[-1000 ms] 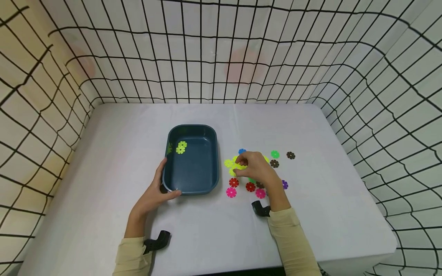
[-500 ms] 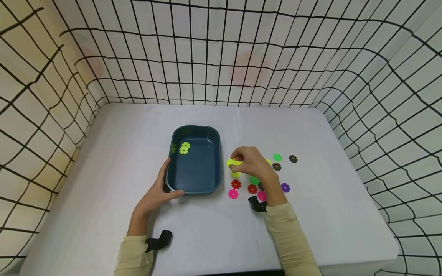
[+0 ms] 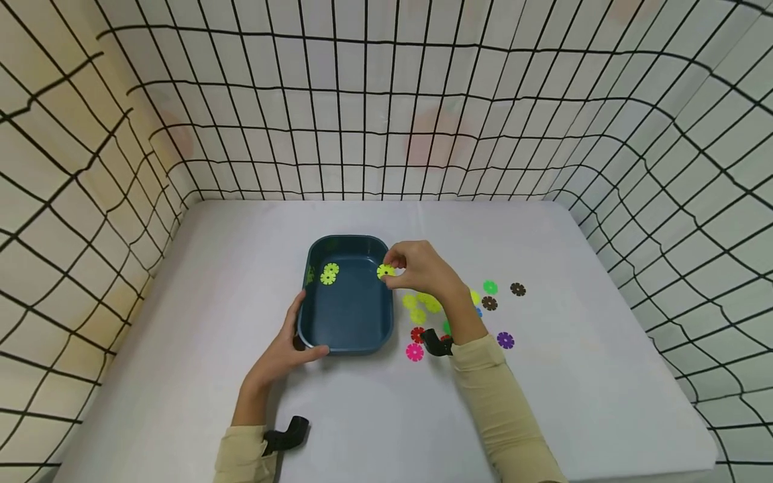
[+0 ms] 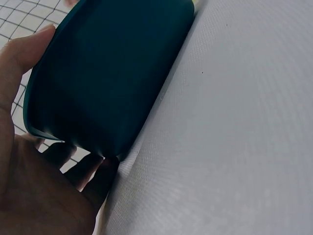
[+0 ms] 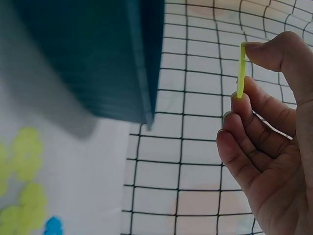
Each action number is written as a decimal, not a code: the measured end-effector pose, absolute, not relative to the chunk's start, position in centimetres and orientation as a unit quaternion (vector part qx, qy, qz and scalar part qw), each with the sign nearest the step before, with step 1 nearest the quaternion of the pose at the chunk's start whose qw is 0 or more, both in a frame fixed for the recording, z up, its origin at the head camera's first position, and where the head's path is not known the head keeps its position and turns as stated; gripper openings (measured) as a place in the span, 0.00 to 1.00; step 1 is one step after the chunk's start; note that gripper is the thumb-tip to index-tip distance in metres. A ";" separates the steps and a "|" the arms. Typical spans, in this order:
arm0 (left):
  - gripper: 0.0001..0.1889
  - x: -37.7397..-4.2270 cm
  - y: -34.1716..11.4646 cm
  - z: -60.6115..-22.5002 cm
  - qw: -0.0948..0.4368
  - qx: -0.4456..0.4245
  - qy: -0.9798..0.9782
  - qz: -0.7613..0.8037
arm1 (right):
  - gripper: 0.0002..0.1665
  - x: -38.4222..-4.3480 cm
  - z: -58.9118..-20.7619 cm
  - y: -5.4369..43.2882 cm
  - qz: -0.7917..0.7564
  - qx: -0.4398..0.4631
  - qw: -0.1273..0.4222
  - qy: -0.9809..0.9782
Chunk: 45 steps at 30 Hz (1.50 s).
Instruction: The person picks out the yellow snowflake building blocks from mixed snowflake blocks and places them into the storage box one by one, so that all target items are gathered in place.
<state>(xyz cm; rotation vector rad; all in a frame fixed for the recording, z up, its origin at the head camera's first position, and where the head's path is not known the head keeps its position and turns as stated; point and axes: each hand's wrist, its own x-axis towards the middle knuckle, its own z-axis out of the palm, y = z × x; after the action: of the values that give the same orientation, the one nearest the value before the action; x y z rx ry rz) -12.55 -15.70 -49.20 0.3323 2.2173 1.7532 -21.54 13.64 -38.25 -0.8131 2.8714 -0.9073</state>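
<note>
A dark teal rectangular tray [image 3: 347, 315] sits on the white table. My left hand [image 3: 279, 357] holds its near left corner, thumb along the near rim and fingers on the left side; the left wrist view has the fingers around the tray wall [image 4: 112, 73]. Over the tray's right rim, my right hand [image 3: 425, 270] pinches a yellow notched plastic disc [image 3: 384, 271] between thumb and fingertips. The right wrist view catches that disc [image 5: 241, 71] edge-on. Two yellow discs [image 3: 329, 274] lie inside the tray toward its left wall.
Right of the tray lie several loose yellow discs [image 3: 417, 305], partly behind the right forearm. Red [image 3: 417, 335], pink [image 3: 415, 352], purple [image 3: 505, 340], green [image 3: 490, 287] and brown discs [image 3: 517, 289] are scattered there. Black netting [image 3: 362, 134] rises around the table's back and sides.
My right hand has picked up a yellow disc from the pile and moved left and away from me to the tray's right rim. The left hand keeps its hold on the tray.
</note>
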 end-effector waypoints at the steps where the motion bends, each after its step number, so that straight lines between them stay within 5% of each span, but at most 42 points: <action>1: 0.60 -12.5 -15.7 -49.3 0.148 0.114 0.770 0.611 | 0.14 -21.8 -38.0 13.4 -0.290 -0.264 0.009 0.920; 14: 0.59 -12.7 -15.9 -49.1 0.150 0.110 0.765 0.617 | 0.16 -24.1 -35.4 9.7 -0.298 -0.279 0.020 0.913; 45: 0.59 -12.6 -15.9 -49.6 0.147 0.118 0.760 0.622 | 0.14 -25.4 -36.9 5.1 -0.303 -0.312 0.051 0.899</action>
<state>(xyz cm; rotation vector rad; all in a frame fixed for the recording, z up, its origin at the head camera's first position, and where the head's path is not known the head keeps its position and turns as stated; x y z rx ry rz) -12.63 -15.94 -49.58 0.3398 2.1852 1.7909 -25.37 5.13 -36.88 -0.9496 2.7355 -0.9214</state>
